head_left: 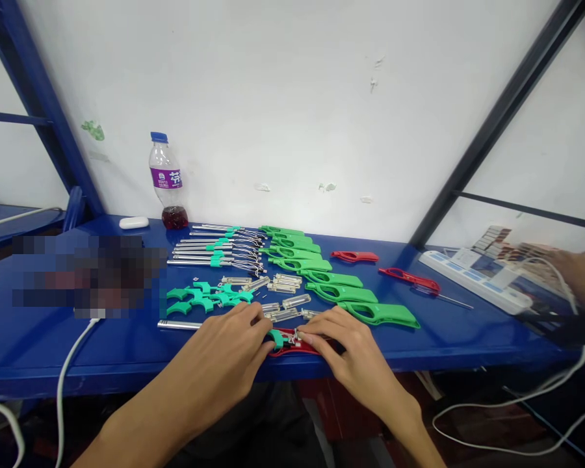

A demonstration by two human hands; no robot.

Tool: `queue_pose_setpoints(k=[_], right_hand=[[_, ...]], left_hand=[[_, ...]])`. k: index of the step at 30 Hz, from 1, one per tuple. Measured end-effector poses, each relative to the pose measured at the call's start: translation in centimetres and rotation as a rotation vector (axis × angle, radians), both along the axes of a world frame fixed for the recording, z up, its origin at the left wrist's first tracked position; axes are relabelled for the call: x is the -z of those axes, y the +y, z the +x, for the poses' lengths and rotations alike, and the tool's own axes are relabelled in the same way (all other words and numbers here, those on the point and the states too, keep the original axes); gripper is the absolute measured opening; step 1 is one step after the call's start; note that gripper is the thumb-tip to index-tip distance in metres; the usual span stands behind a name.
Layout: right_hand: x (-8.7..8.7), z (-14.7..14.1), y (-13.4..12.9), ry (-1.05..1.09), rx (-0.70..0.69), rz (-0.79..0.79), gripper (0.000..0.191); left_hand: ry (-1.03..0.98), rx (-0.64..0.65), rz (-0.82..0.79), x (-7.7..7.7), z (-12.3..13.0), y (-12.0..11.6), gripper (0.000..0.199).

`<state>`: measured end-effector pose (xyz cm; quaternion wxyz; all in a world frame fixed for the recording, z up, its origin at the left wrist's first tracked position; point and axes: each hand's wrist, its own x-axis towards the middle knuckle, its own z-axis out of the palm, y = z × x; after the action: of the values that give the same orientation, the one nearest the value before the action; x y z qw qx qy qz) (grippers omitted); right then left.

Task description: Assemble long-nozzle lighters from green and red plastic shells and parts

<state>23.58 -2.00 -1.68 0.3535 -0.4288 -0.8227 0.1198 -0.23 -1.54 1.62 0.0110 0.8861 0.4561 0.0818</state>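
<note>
A red lighter shell (299, 348) lies at the front edge of the blue table, with a teal trigger (275, 338) and small parts in it. My left hand (231, 344) is closed on the teal trigger, thumb and fingers at the shell's left part. A metal tube (179, 325) sticks out to the left of this hand. My right hand (348, 344) pinches at small metallic parts (296, 335) near the middle of the shell; what exactly lies between its fingertips is too small to make out. Just behind the hands are several clear plastic pieces (285, 315).
Several green shells (341, 278), teal triggers (202, 303) and wired metal tubes (199, 262) lie behind. Red shells (355, 257), a screwdriver (455, 301) and a power strip (475, 281) are at right. A bottle (168, 188) stands at back left. Another person's hand (578, 276) is far right.
</note>
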Motion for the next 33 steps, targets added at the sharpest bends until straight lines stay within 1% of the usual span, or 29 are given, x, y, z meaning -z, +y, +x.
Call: queue_pose_setpoints(k=[5,9,12,15,16,20,26,33], right_hand=[[0.19,-0.10,-0.17,0.008,0.009,0.015,0.017],[0.35,-0.02,-0.21,0.025,0.014,-0.001,0.018],[0.47,0.03,-0.20,0.031,0.014,-0.015,0.018],[0.64,0.05,-0.13,0.051,0.018,-0.022,0.016],[0.71,0.05,-0.09,0.061,0.019,-0.020,0.015],[0.86,-0.01,0.08,0.068,0.020,-0.017,0.013],[0.67,-0.07,-0.08,0.068,0.051,-0.010,0.006],[0.49,-0.20,-0.16,0.064,0.037,0.008,0.010]], left_hand=[[-0.030,0.001,0.039,0.27,-0.17,-0.42,0.015],[-0.031,0.006,0.033,0.44,-0.21,-0.36,0.011],[-0.045,0.011,0.032,0.53,-0.18,-0.37,0.015],[-0.069,0.035,0.043,0.65,-0.22,-0.46,0.030],[-0.068,0.039,0.040,0.69,-0.25,-0.48,0.030],[-0.046,0.043,0.014,0.76,-0.38,-0.40,0.022],[-0.077,0.051,0.014,0.58,-0.39,-0.26,0.024],[-0.101,0.042,-0.020,0.48,-0.20,-0.37,0.023]])
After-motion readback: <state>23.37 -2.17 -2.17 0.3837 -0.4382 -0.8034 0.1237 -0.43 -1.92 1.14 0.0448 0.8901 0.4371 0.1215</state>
